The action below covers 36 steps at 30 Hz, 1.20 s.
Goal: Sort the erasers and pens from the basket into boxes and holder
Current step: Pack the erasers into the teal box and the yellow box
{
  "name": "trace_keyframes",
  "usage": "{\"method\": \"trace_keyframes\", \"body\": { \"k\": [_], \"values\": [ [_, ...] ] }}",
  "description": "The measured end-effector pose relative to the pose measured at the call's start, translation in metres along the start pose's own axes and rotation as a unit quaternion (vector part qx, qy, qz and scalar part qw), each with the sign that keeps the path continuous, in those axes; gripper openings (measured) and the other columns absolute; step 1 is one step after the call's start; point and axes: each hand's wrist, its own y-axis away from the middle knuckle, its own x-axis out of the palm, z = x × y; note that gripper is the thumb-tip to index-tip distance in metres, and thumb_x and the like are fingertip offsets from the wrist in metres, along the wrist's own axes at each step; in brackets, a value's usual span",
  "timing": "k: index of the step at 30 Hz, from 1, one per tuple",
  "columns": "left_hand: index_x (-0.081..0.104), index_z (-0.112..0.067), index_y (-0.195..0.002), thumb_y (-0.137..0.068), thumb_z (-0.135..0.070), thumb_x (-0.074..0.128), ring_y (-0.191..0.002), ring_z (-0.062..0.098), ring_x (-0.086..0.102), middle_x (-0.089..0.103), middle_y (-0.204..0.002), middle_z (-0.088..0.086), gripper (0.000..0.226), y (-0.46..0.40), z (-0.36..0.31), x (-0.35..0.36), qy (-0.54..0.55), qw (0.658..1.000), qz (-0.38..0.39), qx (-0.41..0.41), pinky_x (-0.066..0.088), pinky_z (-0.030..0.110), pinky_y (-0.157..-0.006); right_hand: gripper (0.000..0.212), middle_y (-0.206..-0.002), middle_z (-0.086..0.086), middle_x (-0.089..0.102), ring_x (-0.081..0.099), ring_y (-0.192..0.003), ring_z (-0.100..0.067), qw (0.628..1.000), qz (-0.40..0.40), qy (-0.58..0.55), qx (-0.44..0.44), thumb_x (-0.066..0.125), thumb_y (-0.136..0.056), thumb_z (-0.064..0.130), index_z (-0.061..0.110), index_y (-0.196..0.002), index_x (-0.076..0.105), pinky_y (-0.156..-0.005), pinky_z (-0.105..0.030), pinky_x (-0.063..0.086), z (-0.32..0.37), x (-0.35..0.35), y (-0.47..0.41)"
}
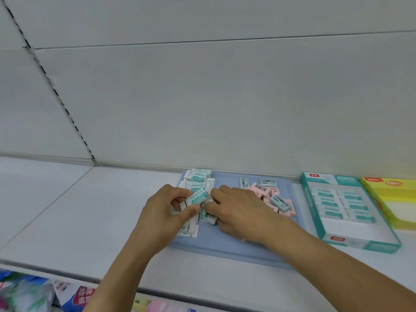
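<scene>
A flat blue tray (234, 248) lies on the white shelf and carries loose erasers. White-and-teal erasers (198, 176) pile at its left and back. Pink erasers (265, 190) lie at its right. My left hand (166, 212) pinches a white-and-teal eraser (196, 197) between thumb and fingers, over the left pile. My right hand (238, 210) lies palm down beside it, its fingers curled on erasers in the middle of the tray. A teal box (346, 208) to the right holds rows of teal erasers. No pens or holder are in view.
A yellow box (391, 199) stands at the far right, touching the teal box. The shelf's back wall rises just behind the tray. Below the shelf's front edge, coloured packets (45, 293) show on a lower level. Bare shelf stretches to the left.
</scene>
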Motion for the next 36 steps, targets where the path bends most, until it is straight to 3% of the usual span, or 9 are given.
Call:
{"method": "trace_keyframes", "body": {
  "k": [3, 5, 9, 13, 20, 23, 27, 32, 36],
  "values": [
    [0.067, -0.031, -0.092, -0.078, -0.026, 0.079, -0.075, 0.0, 0.056, 0.063, -0.086, -0.008, 0.019, 0.001, -0.011, 0.003, 0.065, 0.997, -0.018, -0.021, 0.043, 0.01, -0.064, 0.016, -0.069, 0.004, 0.053, 0.053, -0.058, -0.019, 0.998, -0.039, -0.047, 0.03, 0.059, -0.066, 0.027, 0.021, -0.081, 0.06, -0.045, -0.026, 0.025, -0.001, -0.002, 0.012],
    [0.07, -0.027, -0.095, -0.078, -0.025, 0.079, -0.074, 0.003, 0.058, 0.066, -0.087, -0.002, 0.02, 0.002, -0.022, 0.005, 0.145, 0.988, -0.02, -0.053, 0.047, 0.014, -0.065, 0.013, -0.064, 0.008, 0.054, 0.052, -0.057, -0.014, 0.963, -0.095, -0.191, 0.167, 0.049, -0.074, 0.027, 0.024, -0.081, 0.059, -0.047, -0.029, 0.036, -0.001, -0.013, 0.022],
    [0.072, -0.022, -0.097, -0.077, -0.025, 0.077, -0.078, 0.012, 0.063, 0.071, -0.091, 0.007, 0.021, 0.003, -0.048, 0.016, 0.258, 0.962, 0.015, -0.093, 0.051, 0.017, -0.069, 0.008, -0.061, -0.005, 0.063, 0.051, -0.047, -0.014, 0.692, -0.133, -0.581, 0.406, 0.059, -0.086, 0.002, 0.006, -0.08, 0.062, -0.042, -0.024, 0.042, -0.018, -0.048, 0.04],
    [0.073, -0.019, -0.097, -0.08, -0.023, 0.073, -0.062, 0.001, 0.058, 0.068, -0.074, -0.007, 0.017, 0.002, -0.076, 0.039, 0.309, 0.946, 0.061, -0.082, 0.046, 0.012, -0.06, 0.011, -0.071, -0.023, 0.068, 0.06, -0.048, -0.023, 0.566, -0.12, -0.702, 0.415, 0.051, -0.089, -0.008, 0.0, -0.081, 0.053, -0.043, -0.026, 0.05, -0.036, -0.073, 0.068],
    [0.072, -0.014, -0.099, -0.082, -0.018, 0.072, -0.066, 0.004, 0.062, 0.071, -0.082, 0.001, 0.018, -0.009, -0.116, 0.082, 0.332, 0.93, 0.15, -0.054, 0.05, 0.015, -0.063, 0.025, -0.059, -0.004, 0.059, 0.041, -0.048, -0.015, 0.674, -0.159, -0.515, 0.505, 0.066, -0.085, 0.014, 0.011, -0.06, 0.067, -0.047, -0.024, 0.032, -0.08, -0.079, 0.128],
    [0.072, -0.018, -0.094, -0.081, -0.016, 0.075, -0.068, 0.007, 0.063, 0.07, -0.078, -0.002, 0.013, -0.011, -0.128, 0.101, 0.301, 0.932, 0.194, -0.049, 0.051, 0.018, -0.062, 0.033, -0.052, -0.002, 0.052, 0.036, -0.055, -0.019, 0.68, -0.155, -0.44, 0.565, 0.067, -0.084, 0.017, -0.001, -0.057, 0.063, -0.054, -0.029, 0.028, -0.1, -0.078, 0.155],
    [0.073, -0.02, -0.092, -0.081, -0.018, 0.076, -0.074, 0.014, 0.063, 0.07, -0.081, -0.002, 0.012, -0.006, -0.138, 0.123, 0.29, 0.928, 0.229, -0.053, 0.057, 0.03, -0.074, 0.027, -0.05, -0.004, 0.059, 0.041, -0.045, -0.019, 0.685, -0.086, -0.417, 0.591, 0.066, -0.082, 0.009, 0.007, -0.055, 0.067, -0.046, -0.026, 0.033, -0.105, -0.076, 0.169],
    [0.071, -0.018, -0.099, -0.083, -0.02, 0.075, -0.078, 0.011, 0.068, 0.074, -0.084, -0.008, 0.017, 0.0, -0.145, 0.138, 0.312, 0.915, 0.243, -0.077, 0.054, 0.021, -0.073, 0.028, -0.051, -0.002, 0.063, 0.045, -0.04, -0.011, 0.695, 0.03, -0.391, 0.603, 0.062, -0.084, 0.016, 0.008, -0.058, 0.068, -0.046, -0.022, 0.039, -0.099, -0.069, 0.164],
    [0.071, -0.018, -0.1, -0.083, -0.021, 0.074, -0.082, 0.015, 0.07, 0.075, -0.09, -0.003, 0.018, 0.0, -0.149, 0.142, 0.335, 0.908, 0.234, -0.093, 0.056, 0.022, -0.075, 0.031, -0.076, 0.006, 0.058, 0.057, -0.069, -0.016, 0.795, 0.173, -0.145, 0.563, 0.057, -0.09, 0.043, 0.018, -0.071, 0.06, -0.057, -0.027, 0.041, -0.097, -0.067, 0.161]
  ]
}}
